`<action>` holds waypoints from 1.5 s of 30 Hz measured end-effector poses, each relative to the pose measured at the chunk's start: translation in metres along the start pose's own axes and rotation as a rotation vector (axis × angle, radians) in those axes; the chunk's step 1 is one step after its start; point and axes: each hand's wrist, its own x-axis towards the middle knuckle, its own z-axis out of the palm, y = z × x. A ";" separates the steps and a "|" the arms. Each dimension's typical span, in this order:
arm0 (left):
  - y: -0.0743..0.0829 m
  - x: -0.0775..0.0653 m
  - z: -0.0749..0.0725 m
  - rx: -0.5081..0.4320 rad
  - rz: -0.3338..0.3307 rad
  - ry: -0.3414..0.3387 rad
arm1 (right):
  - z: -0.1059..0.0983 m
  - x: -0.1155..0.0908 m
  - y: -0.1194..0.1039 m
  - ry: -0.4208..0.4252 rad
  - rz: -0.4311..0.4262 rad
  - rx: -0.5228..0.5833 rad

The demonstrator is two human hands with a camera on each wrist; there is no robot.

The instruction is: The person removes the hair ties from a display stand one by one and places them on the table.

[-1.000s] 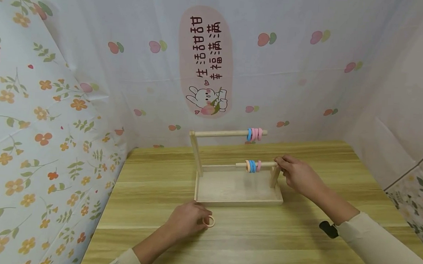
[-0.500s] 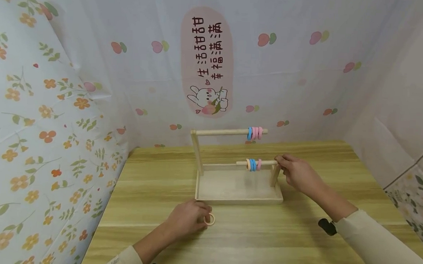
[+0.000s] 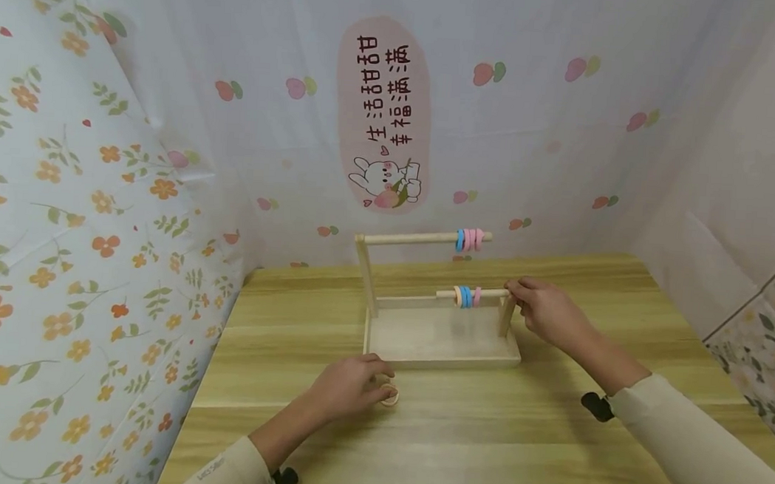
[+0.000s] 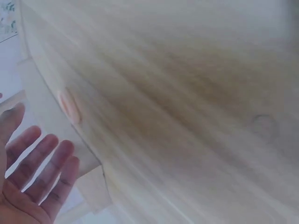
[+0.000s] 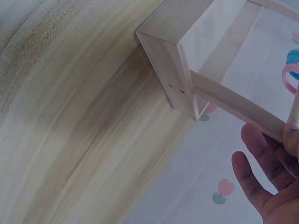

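Observation:
In the head view, my left hand (image 3: pixel 348 388) is at the front left of the wooden rack (image 3: pixel 443 363), with a pale orange ring (image 3: pixel 389 395) at its fingertips. The left wrist view shows this ring (image 4: pixel 70 106) on the table, apart from my straight, spread fingers. My right hand (image 3: pixel 550 309) pinches the top of the rack's short right post, where the lower rod (image 3: pixel 491 293) joins it. That rod carries a pale orange ring, two blue rings and a pink ring (image 3: pixel 477 296). Higher up, the upper rod (image 3: pixel 408 238) bears a blue ring (image 3: pixel 460 240) and three pink rings.
The rack's shallow tray base stands on a wood-grain table (image 3: pixel 482 440). Behind it hangs a white printed cloth (image 3: pixel 534 132), and a floral cloth (image 3: pixel 94 254) borders the left side. The lower rod's left end is free.
The fingers of my left hand have parted from the pale orange ring, which now looks more tilted. My right hand keeps its hold on the post. The head view has shifted slightly.

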 end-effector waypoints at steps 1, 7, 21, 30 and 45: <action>0.000 0.002 -0.001 -0.038 -0.009 0.011 | 0.001 0.000 0.000 0.004 -0.002 0.002; 0.001 0.018 -0.010 -0.213 -0.060 0.148 | 0.002 -0.001 0.000 0.015 -0.005 0.011; -0.001 0.063 -0.016 -0.413 -0.180 0.300 | -0.001 0.002 -0.004 -0.001 0.019 0.018; -0.001 0.080 -0.015 -0.484 -0.180 0.292 | 0.000 0.001 -0.002 -0.009 0.005 0.009; 0.010 0.104 -0.020 -0.472 -0.177 0.255 | 0.003 0.001 0.003 0.008 -0.013 0.017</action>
